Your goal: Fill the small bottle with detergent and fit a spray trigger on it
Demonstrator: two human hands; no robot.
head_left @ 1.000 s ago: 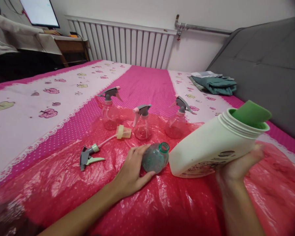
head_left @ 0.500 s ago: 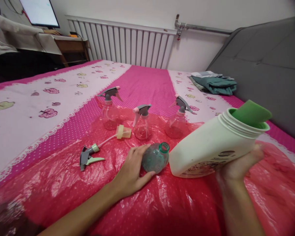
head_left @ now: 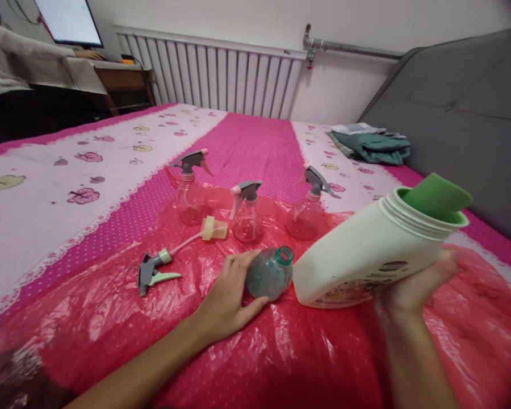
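My left hand (head_left: 234,295) is wrapped round a translucent green spray bottle body (head_left: 270,278), which has no sprayer on it and leans to the right. In my right hand (head_left: 417,284) a large white plastic bottle (head_left: 357,255) is held tilted, its uncapped mouth pointing up and right. A green piece (head_left: 438,196) sticks out of that mouth. The white bottle's base is beside the green bottle; whether they touch I cannot tell. A grey and pale-green trigger sprayer (head_left: 153,270) lies to the left, its tube running to a yellowish translucent cup-like piece (head_left: 214,228).
Three clear pink spray bottles with grey triggers, one at left (head_left: 191,199), one in the middle (head_left: 247,218) and one at right (head_left: 305,213), stand on red plastic sheeting (head_left: 306,352) over the bed. Folded clothes (head_left: 370,145) lie near the grey headboard (head_left: 460,108). A person's sleeve (head_left: 29,45) shows at the desk.
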